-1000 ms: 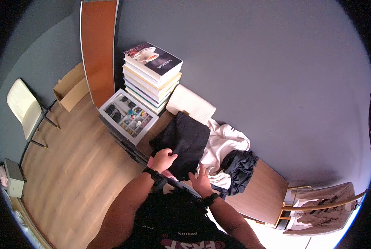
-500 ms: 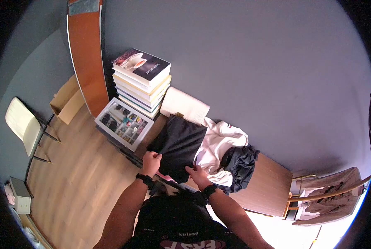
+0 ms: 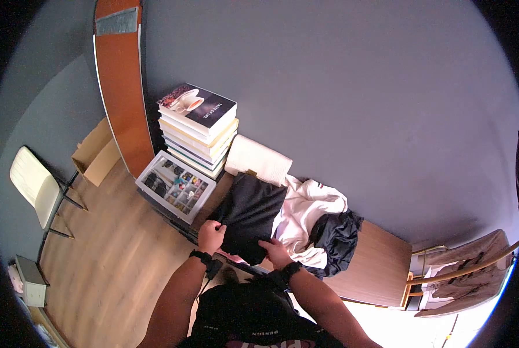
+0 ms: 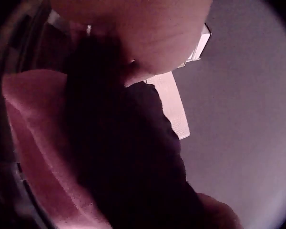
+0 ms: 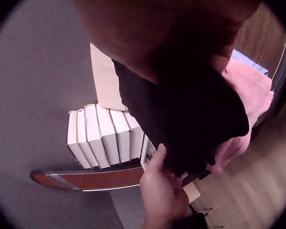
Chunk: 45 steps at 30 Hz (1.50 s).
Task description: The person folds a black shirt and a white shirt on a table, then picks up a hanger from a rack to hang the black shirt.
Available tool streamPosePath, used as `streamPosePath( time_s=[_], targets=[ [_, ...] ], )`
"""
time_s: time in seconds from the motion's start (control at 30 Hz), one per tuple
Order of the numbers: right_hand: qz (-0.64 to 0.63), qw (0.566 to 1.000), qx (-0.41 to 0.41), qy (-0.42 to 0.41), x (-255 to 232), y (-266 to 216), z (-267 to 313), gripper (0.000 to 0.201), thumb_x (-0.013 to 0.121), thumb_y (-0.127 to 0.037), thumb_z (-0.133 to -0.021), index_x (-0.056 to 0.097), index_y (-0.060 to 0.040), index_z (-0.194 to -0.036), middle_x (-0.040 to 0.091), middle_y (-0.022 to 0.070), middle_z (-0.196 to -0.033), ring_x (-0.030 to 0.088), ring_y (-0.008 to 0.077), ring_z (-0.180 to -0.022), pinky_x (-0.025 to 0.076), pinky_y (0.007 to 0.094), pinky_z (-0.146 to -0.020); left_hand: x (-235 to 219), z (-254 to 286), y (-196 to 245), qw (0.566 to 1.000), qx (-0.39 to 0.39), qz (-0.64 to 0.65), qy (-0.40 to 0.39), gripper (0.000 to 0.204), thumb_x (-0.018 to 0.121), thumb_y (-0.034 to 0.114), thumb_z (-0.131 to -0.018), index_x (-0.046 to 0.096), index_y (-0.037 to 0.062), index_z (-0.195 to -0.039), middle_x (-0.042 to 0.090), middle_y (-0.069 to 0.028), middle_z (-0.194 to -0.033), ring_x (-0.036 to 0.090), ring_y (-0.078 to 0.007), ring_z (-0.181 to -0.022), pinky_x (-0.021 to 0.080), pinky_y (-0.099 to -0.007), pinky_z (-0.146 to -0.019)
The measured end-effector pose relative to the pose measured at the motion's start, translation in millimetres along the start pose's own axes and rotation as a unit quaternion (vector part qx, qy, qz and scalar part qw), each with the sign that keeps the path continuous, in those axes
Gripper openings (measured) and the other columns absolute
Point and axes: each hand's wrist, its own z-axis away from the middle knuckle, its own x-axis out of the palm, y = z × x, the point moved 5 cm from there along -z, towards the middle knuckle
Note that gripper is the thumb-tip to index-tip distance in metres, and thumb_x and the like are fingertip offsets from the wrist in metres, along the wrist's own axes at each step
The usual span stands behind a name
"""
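A black garment is stretched between both hands, its near part lifted a little. My left hand pinches its left edge between thumb and fingers. At the near right corner my right hand grips the cloth, thumb on top. Under the garment lies a pink towel-like cloth, its edge showing in both wrist views. A crumpled white garment touches the black one on the right, and a second crumpled black garment lies beyond it. In the right wrist view the held cloth is too dark to show folds.
Behind the black garment sits a cream textured bag or case. Stacked books and a compartment box with small items occupy the left end of the wooden cabinet top. A chair draped with clothes stands at the right.
My right hand, earlier with fingers extended by the near right corner, now grips the cloth there. My left hand moved outward to the left edge, and the garment looks more taut.
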Motion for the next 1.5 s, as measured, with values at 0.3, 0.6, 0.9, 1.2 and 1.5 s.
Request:
streamPosePath(
  time_s=[0.3, 0.6, 0.9, 1.2, 1.5],
  targets=[
    [0.073, 0.997, -0.022, 0.018, 3.4, 10.9, 3.4, 0.045, 0.069, -0.025, -0.089, 0.058, 0.0024, -0.123, 0.069, 0.0098, -0.100, 0.066, 0.0198, -0.094, 0.052, 0.0307, -0.081, -1.0, 13.7, -16.7, 0.997, 0.066, -0.042, 0.018, 0.014, 0.070, 0.009, -0.081, 0.061, 0.0008, -0.088, 0.061, -0.0186, -0.094, 0.060, -0.0372, -0.091, 0.047, -0.0490, -0.083],
    [0.409, 0.829, -0.358, 0.133, 20.2, -33.4, 60.9, 0.070, 0.072, -0.021, -0.081, 0.043, 0.0006, -0.141, 0.039, 0.0299, -0.146, 0.039, 0.0441, -0.135, 0.036, 0.0469, -0.112, -18.3, 3.5, 129.0, 0.930, 0.361, -0.059, -0.020, 0.033, 0.062, 0.013, -0.089, 0.060, 0.0018, -0.120, 0.054, -0.0145, -0.135, 0.050, -0.0361, -0.127, 0.040, -0.0453, -0.107],
    [0.604, 0.708, -0.338, -0.142, 36.2, -12.1, 72.6, 0.073, 0.062, -0.021, -0.086, 0.031, -0.0043, -0.150, 0.022, 0.0262, -0.157, 0.021, 0.0432, -0.147, 0.026, 0.0494, -0.119, 54.7, -61.7, 82.9, 0.916, 0.259, -0.245, -0.181, 0.059, 0.038, 0.049, -0.102, 0.037, 0.0175, -0.152, 0.030, 0.0048, -0.160, 0.024, -0.0262, -0.148, 0.021, -0.0537, -0.119],
    [0.575, 0.730, -0.281, -0.241, 46.7, 7.9, 63.2, 0.075, 0.059, -0.024, -0.092, 0.023, -0.0030, -0.154, 0.017, 0.0274, -0.159, 0.014, 0.0428, -0.149, 0.021, 0.0490, -0.121, 44.5, -34.7, 167.6, 0.907, 0.382, -0.157, -0.081, 0.053, 0.061, 0.031, -0.091, 0.051, 0.0074, -0.138, 0.042, -0.0121, -0.150, 0.033, -0.0390, -0.141, 0.023, -0.0601, -0.115],
    [0.409, 0.904, -0.089, -0.093, -40.3, -2.8, 101.9, 0.042, 0.060, -0.024, -0.095, 0.055, -0.0050, -0.133, 0.061, 0.0194, -0.131, 0.057, 0.0314, -0.123, 0.044, 0.0395, -0.106, 98.5, -36.4, 129.9, 0.910, 0.318, -0.228, -0.136, 0.066, 0.057, 0.049, -0.091, 0.043, 0.0181, -0.148, 0.031, -0.0012, -0.159, 0.022, -0.0361, -0.147, 0.011, -0.0642, -0.118]
  ],
)
